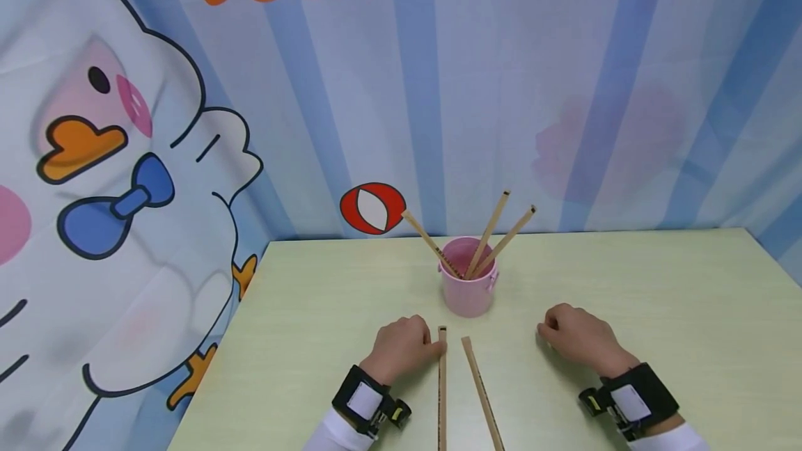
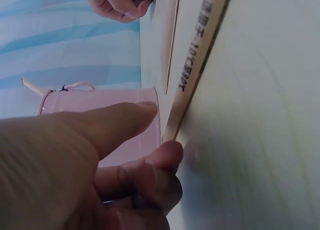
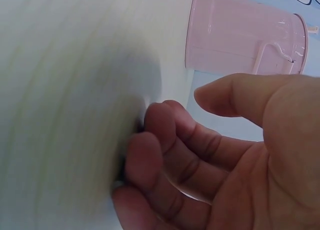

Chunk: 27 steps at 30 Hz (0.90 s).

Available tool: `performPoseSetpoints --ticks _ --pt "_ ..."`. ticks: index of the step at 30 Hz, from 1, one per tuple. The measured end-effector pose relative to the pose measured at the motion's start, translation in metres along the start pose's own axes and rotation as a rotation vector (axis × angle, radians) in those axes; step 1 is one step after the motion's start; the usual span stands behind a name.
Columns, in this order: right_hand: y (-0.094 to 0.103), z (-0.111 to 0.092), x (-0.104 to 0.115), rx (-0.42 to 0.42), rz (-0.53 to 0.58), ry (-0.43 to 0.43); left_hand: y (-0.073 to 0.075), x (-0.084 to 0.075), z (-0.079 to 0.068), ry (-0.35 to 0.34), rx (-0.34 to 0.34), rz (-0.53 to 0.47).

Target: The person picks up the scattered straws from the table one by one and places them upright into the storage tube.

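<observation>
In the head view, the left hand [image 1: 404, 348] was low over the pale wood-grain table [image 1: 689, 312], its thumb tip at the far end of a slim flat wooden stick [image 1: 442, 395] that lay pointing away from the person. A second wooden stick [image 1: 482, 392] lay just to the right, slanted, its near end apart from the first. Beyond them stood a pink bucket [image 1: 466, 298], upright, with three more wooden sticks [image 1: 490, 228] leaning out of it, one to the left and two to the right. The right hand [image 1: 581, 338] was well apart from the loose sticks, fingers bent inward and holding nothing. Both wrists wore black camera straps [image 1: 644, 393] over white sleeves [image 1: 335, 433]. Behind the table hung a blue striped backdrop [image 1: 495, 89] with a cartoon duck [image 1: 156, 228] and a red-and-white ball [image 1: 392, 197] printed on it. In the left wrist view, a narrow gap separated thumb from loosely bent fingers; the first stick, dark characters printed along it, ended right by the index fingertip, though I could not tell whether they touched. In the right wrist view, the thumb stood off from loosely curled fingers close against the tabletop, with nothing held between them, and the bucket lay beyond the thumb.
</observation>
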State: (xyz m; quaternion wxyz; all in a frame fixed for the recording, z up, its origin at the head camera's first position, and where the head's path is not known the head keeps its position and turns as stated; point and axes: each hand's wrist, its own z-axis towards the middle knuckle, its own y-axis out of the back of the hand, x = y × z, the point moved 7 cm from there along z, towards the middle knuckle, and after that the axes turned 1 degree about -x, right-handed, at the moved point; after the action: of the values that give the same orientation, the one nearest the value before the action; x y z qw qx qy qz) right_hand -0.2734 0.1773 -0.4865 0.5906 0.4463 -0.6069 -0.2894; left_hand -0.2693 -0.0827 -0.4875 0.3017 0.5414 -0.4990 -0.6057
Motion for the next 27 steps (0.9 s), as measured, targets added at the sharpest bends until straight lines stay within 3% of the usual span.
performPoseSetpoints --ticks 11,27 --pt "0.002 -0.002 0.002 -0.016 0.000 0.006 -0.004 -0.009 -0.004 -0.001 0.037 0.035" --pt "0.000 -0.001 0.000 -0.019 0.006 0.005 0.003 -0.010 -0.005 -0.041 -0.059 0.034"
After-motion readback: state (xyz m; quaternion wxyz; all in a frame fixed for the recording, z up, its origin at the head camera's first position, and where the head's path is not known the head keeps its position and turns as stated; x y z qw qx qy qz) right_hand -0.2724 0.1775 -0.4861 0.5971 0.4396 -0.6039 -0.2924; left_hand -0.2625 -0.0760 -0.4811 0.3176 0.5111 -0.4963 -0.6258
